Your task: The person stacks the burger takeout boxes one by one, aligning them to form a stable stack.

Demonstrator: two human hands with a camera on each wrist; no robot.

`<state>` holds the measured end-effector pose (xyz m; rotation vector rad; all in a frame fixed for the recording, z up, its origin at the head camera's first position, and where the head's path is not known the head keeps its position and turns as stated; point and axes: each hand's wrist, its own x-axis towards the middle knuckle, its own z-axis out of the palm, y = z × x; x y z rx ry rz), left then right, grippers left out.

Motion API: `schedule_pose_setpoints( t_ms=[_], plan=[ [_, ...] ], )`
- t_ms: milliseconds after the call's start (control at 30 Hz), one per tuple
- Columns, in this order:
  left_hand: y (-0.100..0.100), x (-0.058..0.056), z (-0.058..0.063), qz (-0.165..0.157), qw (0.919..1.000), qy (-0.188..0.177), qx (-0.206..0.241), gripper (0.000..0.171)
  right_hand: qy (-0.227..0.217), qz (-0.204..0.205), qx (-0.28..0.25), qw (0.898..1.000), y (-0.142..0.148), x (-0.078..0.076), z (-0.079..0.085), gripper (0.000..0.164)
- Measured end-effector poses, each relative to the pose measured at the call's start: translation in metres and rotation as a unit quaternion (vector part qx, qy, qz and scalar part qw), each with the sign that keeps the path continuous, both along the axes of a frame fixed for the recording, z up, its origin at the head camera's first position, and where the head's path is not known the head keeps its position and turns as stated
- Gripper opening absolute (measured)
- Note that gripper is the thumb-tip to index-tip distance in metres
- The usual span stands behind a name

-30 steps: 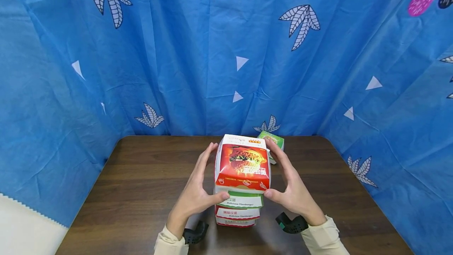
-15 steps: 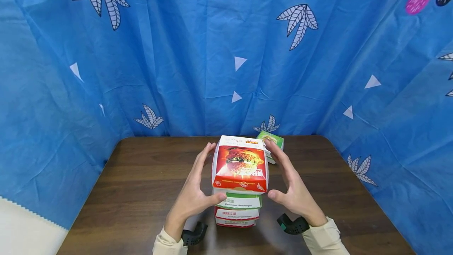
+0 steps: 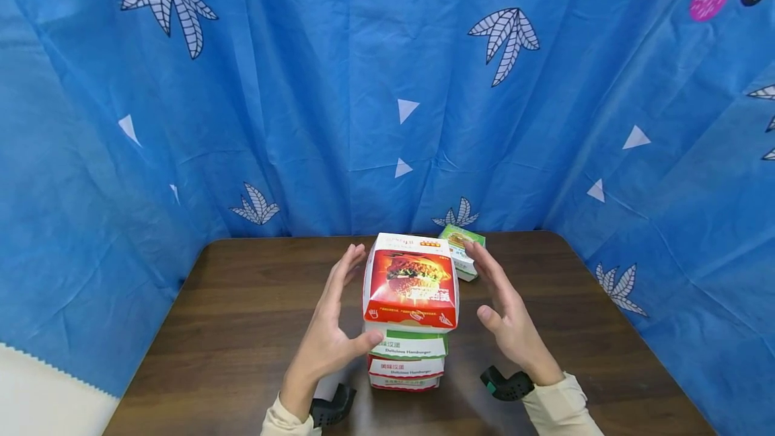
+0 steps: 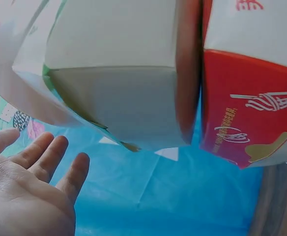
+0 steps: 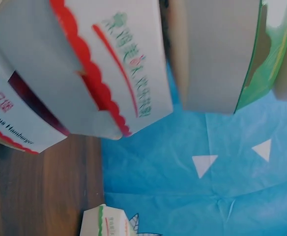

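A stack of paper hamburger boxes stands upright at the middle of the table. Its top box (image 3: 413,281) is red and white with a burger picture. Below it sits a green-and-white box (image 3: 416,346), then a red-and-white box (image 3: 407,367) and another box (image 3: 404,383) at the bottom. To the left of the stack my left hand (image 3: 329,338) is held with straight fingers, its thumb near the green-and-white box; the left wrist view shows the palm apart from the boxes. My right hand (image 3: 514,328) hovers on the right, fingers extended, holding nothing.
A smaller-looking green-and-white hamburger box (image 3: 465,247) lies behind the stack, to the right, near the back edge of the brown wooden table (image 3: 254,328). A blue patterned curtain (image 3: 315,86) hangs behind and at both sides.
Both hands were around the top box; they have come away from it, the right hand moving farther right. The top box has shifted slightly left on the stack and stays there.
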<state>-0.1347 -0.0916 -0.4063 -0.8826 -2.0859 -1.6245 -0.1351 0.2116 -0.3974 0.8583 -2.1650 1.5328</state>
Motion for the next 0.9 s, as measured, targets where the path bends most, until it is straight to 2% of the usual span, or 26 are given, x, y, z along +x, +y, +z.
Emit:
schedule_pose_setpoints(
  t_ms=[233,467,633,900],
  plan=[
    [0.002,0.000,0.002,-0.001,1.0000,0.002,0.009,0.104,-0.037,-0.036,-0.016,0.999,0.005,-0.006,-0.006,0.065],
    [0.004,0.000,0.006,-0.005,0.9998,-0.005,0.016,0.104,-0.079,-0.097,-0.009,0.992,0.011,-0.015,-0.012,0.063],
    [0.008,-0.001,0.007,-0.003,0.9999,-0.004,0.015,0.104,-0.091,-0.129,-0.010,0.987,0.016,-0.026,-0.020,0.062],
    [0.009,-0.003,0.008,0.000,0.9999,-0.005,0.016,0.104,-0.105,-0.157,-0.005,0.982,0.026,-0.046,-0.037,0.061]
  ],
)
